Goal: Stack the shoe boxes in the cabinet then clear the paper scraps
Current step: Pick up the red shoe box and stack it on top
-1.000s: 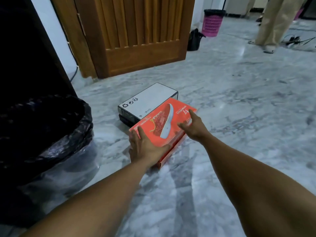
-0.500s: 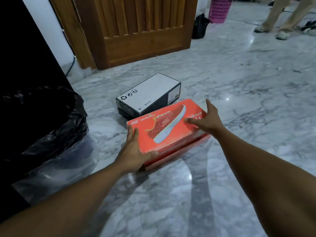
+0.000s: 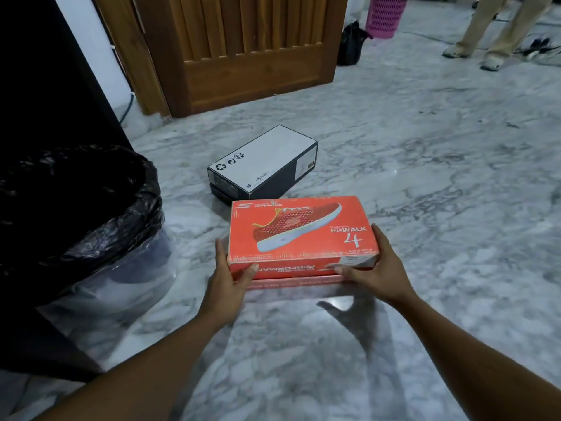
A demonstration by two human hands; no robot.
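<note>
Left hand (image 3: 230, 281), right hand (image 3: 376, 268): each grip curled round an end of orange shoe box (image 3: 300, 232). Advice: lift level, squeeze evenly.

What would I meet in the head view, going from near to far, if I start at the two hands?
Left hand and right hand → the orange shoe box they hold → black-and-white shoe box → wooden door → pink basket.
</note>
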